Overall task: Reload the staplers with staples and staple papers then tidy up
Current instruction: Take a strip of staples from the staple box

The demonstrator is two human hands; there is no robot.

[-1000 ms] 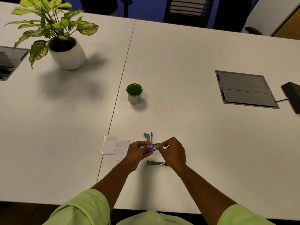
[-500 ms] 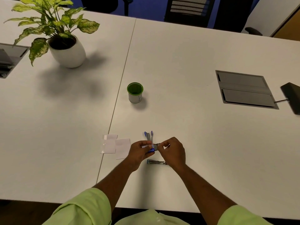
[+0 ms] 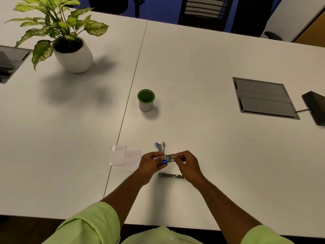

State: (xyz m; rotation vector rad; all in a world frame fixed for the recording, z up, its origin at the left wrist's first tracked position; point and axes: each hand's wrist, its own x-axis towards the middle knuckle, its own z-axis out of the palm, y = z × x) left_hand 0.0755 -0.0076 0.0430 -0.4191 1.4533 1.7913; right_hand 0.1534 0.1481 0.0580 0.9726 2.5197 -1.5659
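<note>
We look down on a white table made of two joined tops, with dark chairs cut off along the top edge of the frame. Low in the centre, our left hand curls its fingers round a small blue box of staples, and our right hand pinches a silvery strip of staples at the box's open end; how far the strip sits inside we cannot tell. We count two staplers: one blue stapler just above the hands, opened up and partly hidden by them, and one metal stapler lying flat just below them, its right end covered by our wrist. Two overlapping white papers lie just left of the hands. One green-rimmed cup stands at centre, one potted plant at upper left, and one grey floor-box lid at right.
</note>
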